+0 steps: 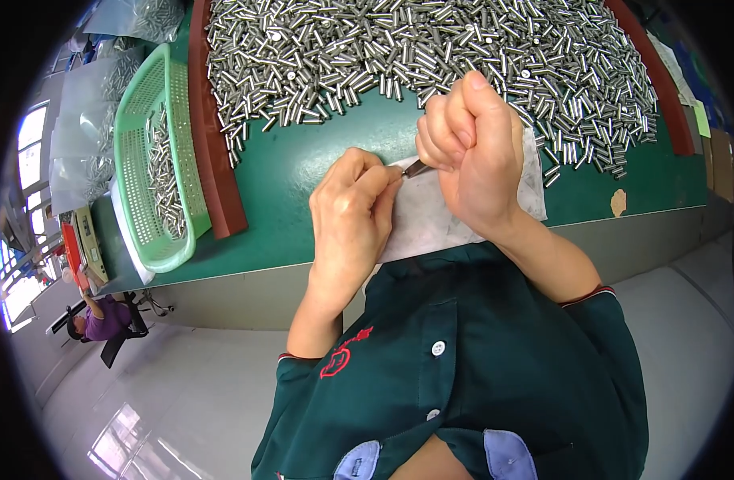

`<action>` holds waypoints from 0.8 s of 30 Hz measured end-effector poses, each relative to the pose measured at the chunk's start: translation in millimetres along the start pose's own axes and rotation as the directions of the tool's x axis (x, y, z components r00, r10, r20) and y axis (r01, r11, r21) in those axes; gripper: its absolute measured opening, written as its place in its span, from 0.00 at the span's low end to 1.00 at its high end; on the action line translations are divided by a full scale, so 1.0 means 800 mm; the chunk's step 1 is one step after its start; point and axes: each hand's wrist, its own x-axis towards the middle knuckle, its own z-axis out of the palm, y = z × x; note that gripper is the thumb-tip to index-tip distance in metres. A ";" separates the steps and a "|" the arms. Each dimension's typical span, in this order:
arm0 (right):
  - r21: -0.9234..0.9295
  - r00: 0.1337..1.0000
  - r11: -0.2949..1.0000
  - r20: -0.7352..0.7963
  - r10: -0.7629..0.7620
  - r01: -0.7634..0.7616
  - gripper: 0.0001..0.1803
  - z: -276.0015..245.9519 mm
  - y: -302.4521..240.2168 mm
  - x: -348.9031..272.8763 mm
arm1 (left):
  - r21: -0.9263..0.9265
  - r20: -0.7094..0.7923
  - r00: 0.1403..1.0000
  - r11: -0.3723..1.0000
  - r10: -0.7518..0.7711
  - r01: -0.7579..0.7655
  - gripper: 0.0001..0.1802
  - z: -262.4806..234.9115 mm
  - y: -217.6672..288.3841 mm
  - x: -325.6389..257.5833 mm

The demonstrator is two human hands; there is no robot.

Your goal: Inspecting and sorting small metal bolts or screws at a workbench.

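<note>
One view only, head-worn, looking steeply down over the person's own chest. Grip of both hands, left hand (353,214) and right hand (472,152), sits near frame centre, close to the lens. Beyond the grip, toward the top edge, the green surface (303,168) runs away from the wearer. Below the grip, the wearer's shirt fills the lower frame. Fisheye bends the surface edge; dark rim cuts the corners. No second view to overlap.
</note>
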 end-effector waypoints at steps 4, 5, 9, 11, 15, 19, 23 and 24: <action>0.005 1.000 1.000 -0.008 -0.002 0.002 0.22 0.000 0.000 0.000 | -0.006 0.004 1.000 1.000 -0.009 0.009 0.05 0.000 0.001 0.000; -0.002 1.000 1.000 -0.010 -0.008 0.008 0.22 0.001 0.000 0.000 | -0.007 0.005 1.000 1.000 -0.010 0.010 0.05 0.000 0.001 0.000; -0.006 1.000 1.000 -0.018 -0.002 0.002 0.22 0.002 0.002 -0.001 | -0.031 0.008 1.000 1.000 -0.002 0.003 0.05 0.000 -0.001 0.001; -0.048 0.999 0.998 0.010 -0.044 0.044 0.22 0.005 0.005 -0.002 | -0.023 0.025 1.000 1.000 -0.004 0.005 0.06 0.001 -0.001 0.001; -0.110 0.996 0.990 0.040 -0.081 0.085 0.21 0.009 0.009 -0.003 | -0.060 0.020 1.000 0.998 0.011 -0.010 0.05 0.001 0.001 0.003; -0.189 0.979 0.962 0.089 -0.181 0.196 0.21 0.013 0.011 -0.007 | -0.046 0.011 0.999 0.998 0.045 -0.044 0.05 -0.001 0.003 0.003; -0.107 0.994 0.989 0.033 -0.101 0.104 0.21 0.005 0.013 -0.001 | -0.028 -0.016 0.999 0.999 0.032 -0.033 0.04 0.002 0.002 0.000; -0.089 0.997 0.993 0.016 -0.076 0.078 0.22 0.004 0.010 -0.001 | -0.073 -0.036 0.999 0.997 0.001 -0.004 0.05 0.002 0.001 -0.002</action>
